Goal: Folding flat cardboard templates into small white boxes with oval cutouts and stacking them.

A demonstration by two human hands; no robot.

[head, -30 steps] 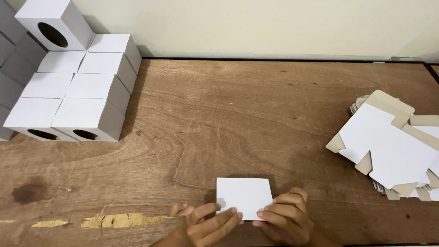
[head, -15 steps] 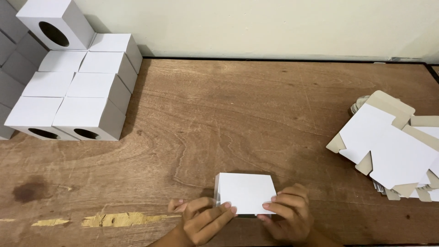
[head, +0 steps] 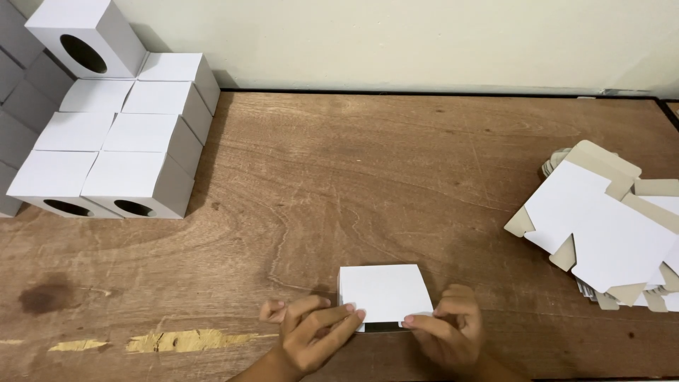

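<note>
A small white cardboard box [head: 384, 291] stands on the wooden table [head: 368, 184] near its front edge. My left hand [head: 309, 329] grips the box's lower left corner with fingertips on its near edge. My right hand [head: 447, 330] pinches the lower right corner. A dark gap shows under the box's near edge between the two hands.
Several finished white boxes [head: 106, 152], some with round holes, are stacked at the back left against the wall. A pile of flat unfolded box blanks [head: 608, 226] lies at the right edge. Yellow paint marks [head: 170, 342] streak the table's front left.
The white box has risen from lying nearly flat to a fuller shape, and both hands have shifted slightly along its near edge.
</note>
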